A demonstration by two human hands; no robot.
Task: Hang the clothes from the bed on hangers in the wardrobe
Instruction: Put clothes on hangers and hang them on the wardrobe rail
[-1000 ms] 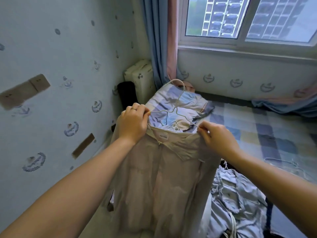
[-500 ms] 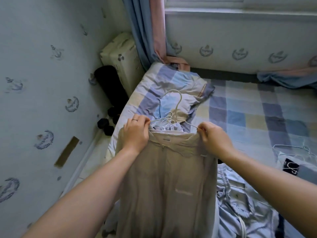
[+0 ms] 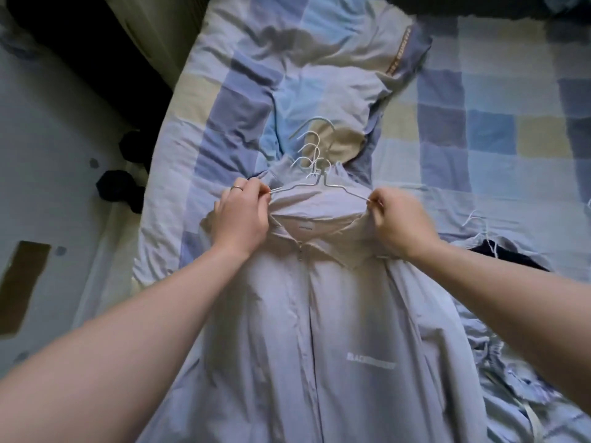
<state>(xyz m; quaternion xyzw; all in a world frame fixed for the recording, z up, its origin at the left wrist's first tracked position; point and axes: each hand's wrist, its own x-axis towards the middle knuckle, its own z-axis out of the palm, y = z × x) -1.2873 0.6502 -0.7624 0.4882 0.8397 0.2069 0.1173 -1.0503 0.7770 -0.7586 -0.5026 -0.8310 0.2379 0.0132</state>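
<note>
On the bed [image 3: 479, 123], the job looks early: the wire hanger [image 3: 319, 184] is only half fitted into the pale zip jacket [image 3: 319, 314], more clothes [image 3: 499, 362] wait beside it, and no wardrobe shows. The left hand [image 3: 241, 219] and right hand [image 3: 403, 222] each pinch a hanger end. The jacket lies flat, collar toward the pillow [image 3: 313, 75], lengthwise away from the person.

View from above a bed [image 3: 479, 123] with a checked cover. The left hand [image 3: 240, 215], wearing a ring [image 3: 237, 188], and the right hand [image 3: 399, 222] each pinch a shoulder of a pale zipped jacket [image 3: 319, 330] at the ends of a thin wire hanger [image 3: 319, 184]. Spare hanger hooks [image 3: 311, 145] lie just beyond it.
</note>
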